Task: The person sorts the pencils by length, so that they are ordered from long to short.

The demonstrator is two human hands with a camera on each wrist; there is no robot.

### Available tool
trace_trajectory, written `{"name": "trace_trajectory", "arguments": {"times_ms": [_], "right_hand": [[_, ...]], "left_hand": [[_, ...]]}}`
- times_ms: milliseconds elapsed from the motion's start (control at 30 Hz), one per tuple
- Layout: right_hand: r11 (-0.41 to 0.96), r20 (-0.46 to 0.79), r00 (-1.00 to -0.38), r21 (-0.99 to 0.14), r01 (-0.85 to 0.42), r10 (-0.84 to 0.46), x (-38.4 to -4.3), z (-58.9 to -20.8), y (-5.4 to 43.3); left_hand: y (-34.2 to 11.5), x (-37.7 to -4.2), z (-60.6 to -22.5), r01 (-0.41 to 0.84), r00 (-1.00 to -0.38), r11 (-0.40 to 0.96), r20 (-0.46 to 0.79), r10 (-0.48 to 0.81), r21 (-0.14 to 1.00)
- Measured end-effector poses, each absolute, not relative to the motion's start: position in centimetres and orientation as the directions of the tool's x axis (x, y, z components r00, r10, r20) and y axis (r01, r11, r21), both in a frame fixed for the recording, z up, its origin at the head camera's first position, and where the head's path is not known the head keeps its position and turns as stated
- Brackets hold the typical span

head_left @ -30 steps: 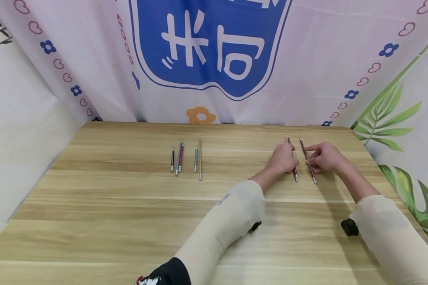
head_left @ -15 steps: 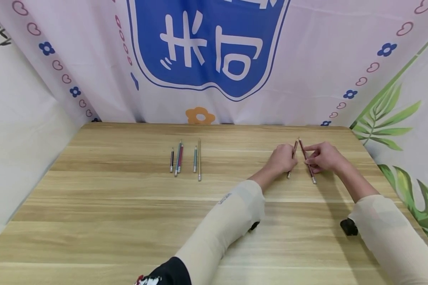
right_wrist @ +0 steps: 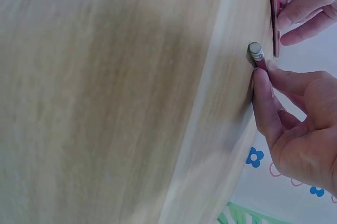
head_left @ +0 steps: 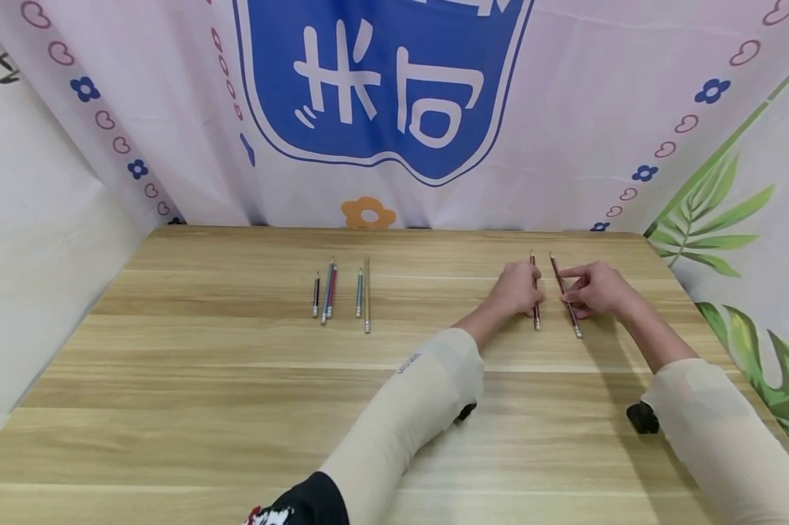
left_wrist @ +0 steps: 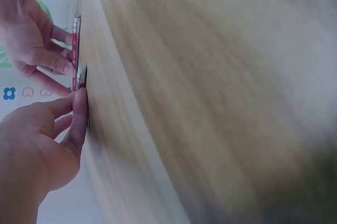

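One dark red pencil (head_left: 536, 315) sits right of the middle of the head view, and the left hand (head_left: 518, 286) pinches it between thumb and fingertips. Just to its right, the right hand (head_left: 601, 289) pinches a second red pencil (head_left: 572, 317) the same way. Both eraser ends point toward the bottom of the frame.

Half a second ago, the left one leaned over and its tip was right by the other tip. Now that tip has swung left, so the pencil is almost straight up and down, with a gap between the two. The right hand has hardly moved. I think this means the pair is not settled yet, and the left hand does the turning.

Near the middle of the frame, on the table (head_left: 237, 408), lie a short dark pencil (head_left: 316, 294), a blue pencil (head_left: 327, 292) close beside a pink pencil (head_left: 332, 292), a short blue-green pencil (head_left: 359, 292) and a long yellow pencil (head_left: 367, 295).
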State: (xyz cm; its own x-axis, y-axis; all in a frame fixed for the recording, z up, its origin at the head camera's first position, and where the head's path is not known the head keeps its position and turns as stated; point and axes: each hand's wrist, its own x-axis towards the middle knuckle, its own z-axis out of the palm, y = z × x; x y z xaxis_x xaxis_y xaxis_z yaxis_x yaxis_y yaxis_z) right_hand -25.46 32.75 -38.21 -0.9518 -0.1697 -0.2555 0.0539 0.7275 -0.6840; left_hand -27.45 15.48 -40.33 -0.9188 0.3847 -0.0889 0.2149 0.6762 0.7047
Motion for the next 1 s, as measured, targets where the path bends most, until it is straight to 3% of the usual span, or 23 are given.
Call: {"name": "trace_trajectory", "arguments": {"times_ms": [267, 1000], "right_hand": [[0.728, -0.263, -0.950, -0.683, 0.059, -0.169, -25.50, -37.99, 32.61], [0.707, -0.258, -0.951, -0.704, 0.062, -0.173, -25.41, -38.42, 33.03]], "left_hand": [[15.13, -27.82, -40.23, 0.128, -0.898, 0.573, -0.150, 0.413, 0.810], [15.31, -27.09, -40.67, 0.286, -0.897, 0.680, -0.062, 0.438, 0.675]]}}
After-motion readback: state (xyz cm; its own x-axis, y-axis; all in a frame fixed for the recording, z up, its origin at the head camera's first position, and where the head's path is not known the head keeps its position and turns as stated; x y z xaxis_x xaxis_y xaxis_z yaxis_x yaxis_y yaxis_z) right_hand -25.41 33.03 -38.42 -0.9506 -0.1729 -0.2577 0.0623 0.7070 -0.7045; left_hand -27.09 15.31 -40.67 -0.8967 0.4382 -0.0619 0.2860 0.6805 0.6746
